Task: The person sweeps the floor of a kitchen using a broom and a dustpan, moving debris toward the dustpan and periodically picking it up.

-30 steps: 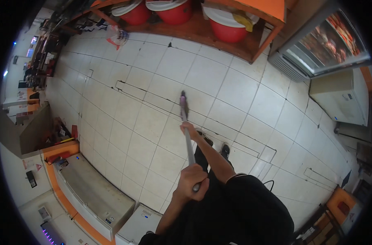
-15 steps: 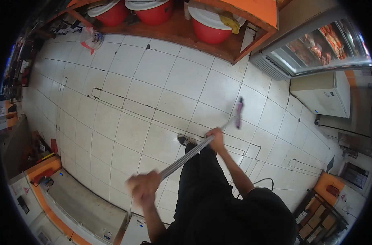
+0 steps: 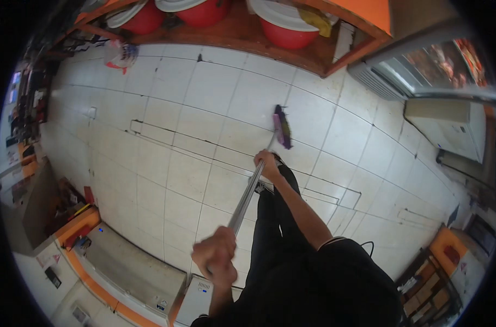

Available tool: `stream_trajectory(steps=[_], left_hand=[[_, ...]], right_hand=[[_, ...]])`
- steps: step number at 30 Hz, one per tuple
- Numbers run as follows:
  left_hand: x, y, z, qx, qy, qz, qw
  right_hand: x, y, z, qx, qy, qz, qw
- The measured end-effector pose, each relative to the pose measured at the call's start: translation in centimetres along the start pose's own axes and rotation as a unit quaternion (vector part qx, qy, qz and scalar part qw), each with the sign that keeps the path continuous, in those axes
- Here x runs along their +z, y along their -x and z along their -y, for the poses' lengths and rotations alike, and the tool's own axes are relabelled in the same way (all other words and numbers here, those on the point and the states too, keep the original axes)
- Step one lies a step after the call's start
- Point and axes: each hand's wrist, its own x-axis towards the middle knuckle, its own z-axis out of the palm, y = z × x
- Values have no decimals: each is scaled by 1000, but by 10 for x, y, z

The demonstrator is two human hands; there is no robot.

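Note:
A broom with a long grey handle (image 3: 243, 204) slants across the view, from near my body up to its head on the floor. Its head (image 3: 282, 126) is purple with dark and yellowish bristles, and it rests on the white tiles ahead of my feet. My left hand (image 3: 216, 252) is closed around the upper end of the handle. Farther down the handle, close to the head, my right hand (image 3: 267, 164) is wrapped round it with the arm stretched out. My shoes show partly, just beneath the right hand.
Red tubs with white lids (image 3: 289, 32) stand on a wooden shelf (image 3: 226, 46) at the far side. A plastic bag (image 3: 120, 54) lies by the shelf. A glass display fridge (image 3: 379, 82) is at far right, a white chest freezer (image 3: 133, 272) at near left.
The broom head has swung left and slightly away from me across the tiles. My right hand has moved left and forward, my left hand slightly right. Both keep their hold.

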Motion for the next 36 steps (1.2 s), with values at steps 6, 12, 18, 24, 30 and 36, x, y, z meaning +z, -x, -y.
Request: stream_trajectory(steps=[6, 12, 18, 24, 30, 36], left_hand=[[65, -34, -22, -12, -237, 169, 957], [39, -54, -89, 99, -94, 7, 991], [-10, -52, -32, 18, -70, -123, 990], [58, -81, 44, -61, 15, -69, 996], [17, -73, -15, -40, -53, -147, 987], [4, -46, -24, 8, -241, -25, 970]], right_hand=[[45, -76, 18, -44, -167, 135, 976], [20, -92, 94, -94, -78, 161, 979], [-99, -76, 48, -32, 96, 12, 995], [-118, -73, -57, -15, 149, 20, 989], [21, -85, 13, -72, -74, 131, 986], [130, -95, 37, -155, -134, 270, 941]])
